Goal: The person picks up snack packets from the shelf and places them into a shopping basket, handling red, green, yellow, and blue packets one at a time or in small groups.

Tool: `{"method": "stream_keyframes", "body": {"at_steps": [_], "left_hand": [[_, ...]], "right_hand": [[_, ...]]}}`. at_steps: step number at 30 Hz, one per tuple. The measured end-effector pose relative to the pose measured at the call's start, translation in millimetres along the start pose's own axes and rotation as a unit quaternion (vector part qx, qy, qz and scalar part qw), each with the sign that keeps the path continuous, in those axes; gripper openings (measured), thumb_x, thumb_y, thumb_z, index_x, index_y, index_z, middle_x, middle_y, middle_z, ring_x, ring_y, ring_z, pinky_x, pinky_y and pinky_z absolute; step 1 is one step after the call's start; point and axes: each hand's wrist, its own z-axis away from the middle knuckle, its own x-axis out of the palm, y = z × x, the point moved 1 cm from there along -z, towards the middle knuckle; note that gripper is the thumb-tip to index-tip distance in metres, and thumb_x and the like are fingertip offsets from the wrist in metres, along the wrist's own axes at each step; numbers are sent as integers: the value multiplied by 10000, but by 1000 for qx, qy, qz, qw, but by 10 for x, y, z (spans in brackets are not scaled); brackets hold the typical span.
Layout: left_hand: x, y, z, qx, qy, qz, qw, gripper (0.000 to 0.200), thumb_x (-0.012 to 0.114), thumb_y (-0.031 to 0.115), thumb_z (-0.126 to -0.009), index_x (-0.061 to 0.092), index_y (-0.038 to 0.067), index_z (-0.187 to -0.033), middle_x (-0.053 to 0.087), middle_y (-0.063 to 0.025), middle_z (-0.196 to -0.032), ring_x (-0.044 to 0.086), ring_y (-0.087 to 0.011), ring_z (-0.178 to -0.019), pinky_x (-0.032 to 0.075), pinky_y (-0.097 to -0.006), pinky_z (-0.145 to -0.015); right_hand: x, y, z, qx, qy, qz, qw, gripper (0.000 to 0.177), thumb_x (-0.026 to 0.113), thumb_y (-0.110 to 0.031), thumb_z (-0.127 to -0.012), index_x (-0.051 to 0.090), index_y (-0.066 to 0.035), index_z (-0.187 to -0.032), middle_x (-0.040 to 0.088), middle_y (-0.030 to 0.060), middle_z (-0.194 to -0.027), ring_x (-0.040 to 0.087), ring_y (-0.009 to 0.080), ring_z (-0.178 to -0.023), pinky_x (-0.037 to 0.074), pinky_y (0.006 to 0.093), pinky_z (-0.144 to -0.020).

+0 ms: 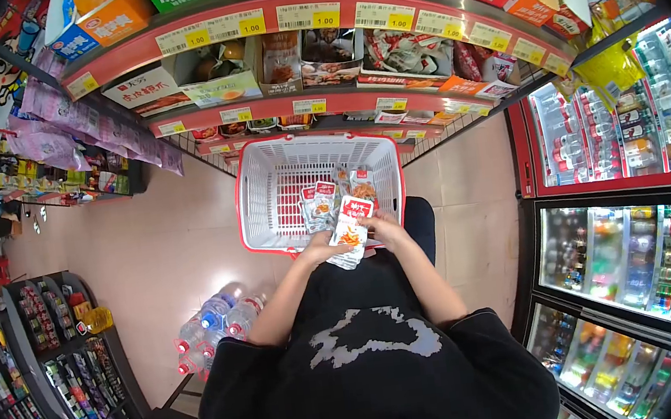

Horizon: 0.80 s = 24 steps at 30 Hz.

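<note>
Two bare hands observed over the near side of a white basket [255, 194]. Left hand [322, 249]: grip clenched on a red-and-white packet [351, 222], thumb on its face, other fingers hidden beneath. Right hand [386, 230]: fingers against the packet's right edge; cannot tell whether grip is closed. Loose packets [320, 201] inside basket, overlapping, partly obscured; small print illegible. Bottled drinks [214, 318] partly hidden beside a sleeve [235, 378].

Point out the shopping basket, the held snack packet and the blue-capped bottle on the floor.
Shopping basket [257, 206]: head view, inner side wall.
Held snack packet [351, 229]: head view, printed front.
Blue-capped bottle [208, 318]: head view, cap.
</note>
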Motion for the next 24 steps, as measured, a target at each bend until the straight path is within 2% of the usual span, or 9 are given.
{"method": "stream_keyframes", "body": {"at_steps": [2, 3, 5, 7, 9, 13, 17, 20, 24], "left_hand": [[-134, -336, -180, 5, -6, 32, 999, 519, 754, 135, -665, 522, -49, -1092, 604, -114, -1008, 587, -154, -895, 469, -272, -787], [-167, -287, -182, -41, 35, 21, 998, 516, 742, 129, -679, 516, -44, -1110, 606, -113, -1005, 587, -152, -895, 472, -274, -777], [-451, -647, -534, -31, 114, -39, 992, 511, 751, 174, -659, 545, -50, -1070, 614, -111, -989, 592, -165, -879, 469, -283, -770], [-544, -575, -607, -22, 216, -38, 975, 504, 758, 186, -625, 571, -64, -1022, 628, -118, -949, 602, -183, -841, 465, -303, -766], [-618, -502, -674, -52, 252, -73, 964, 494, 756, 186, -613, 584, -50, -1011, 627, -139, -957, 606, -210, -856, 462, -315, -773], [-837, -736, -998, -177, 281, -178, 926, 614, 760, 209, -576, 537, -56, -1084, 617, -161, -982, 595, -253, -907, 444, -315, -819], [-868, -962, -1183, -201, 343, -192, 897, 588, 747, 197, -591, 547, -11, -1104, 618, -149, -995, 595, -253, -910, 440, -320, -821], [-1108, -1689, -1589, -128, 323, -65, 935, 528, 741, 217, -589, 586, 9, -1049, 608, -174, -1021, 582, -280, -961, 437, -346, -831], [-1028, -1565, -1477, -229, 271, -268, 896, 562, 732, 208, -578, 550, -9, -1062, 587, -202, -1037, 563, -305, -991, 440, -354, -848]], "right_hand": [[64, 159, 24, -14, 33, 5, 999, 420, 652, -238, -773, 482, -47, -1107, 566, 60, -960, 542, 162, -943, 445, 354, -810], [51, 286, -42, -17, 84, 87, 993, 504, 660, -290, -762, 443, -26, -1133, 523, 73, -1004, 516, 181, -971, 450, 356, -800], [-12, 454, -71, -94, 59, 225, 968, 608, 655, -363, -746, 411, -31, -1192, 430, 136, -1201, 441, 242, -1097, 365, 489, -879], [-2, 477, -16, -128, 35, 433, 892, 703, 634, -461, -721, 388, -55, -1240, 320, 177, -1316, 314, 302, -1212, 226, 577, -947], [-17, 452, 130, -58, 45, 662, 746, 783, 613, -546, -688, 374, -84, -1274, 213, 201, -1385, 172, 345, -1290, 73, 624, -984], [-113, 685, 85, -42, 34, 693, 719, 832, 601, -612, -639, 392, -128, -1283, 131, 198, -1409, 6, 376, -1309, -118, 617, -962], [-98, 665, 117, -50, 29, 682, 729, 783, 622, -571, -650, 414, -146, -1273, 140, 208, -1404, -29, 396, -1312, -133, 613, -963], [-147, 740, 92, -93, 37, 674, 732, 765, 647, -551, -637, 410, -178, -1262, 158, 186, -1391, 10, 379, -1305, -114, 635, -952], [-114, 751, 126, -105, 39, 677, 727, 745, 667, -510, -638, 410, -187, -1258, 168, 181, -1387, 19, 393, -1302, -101, 641, -955]]}}
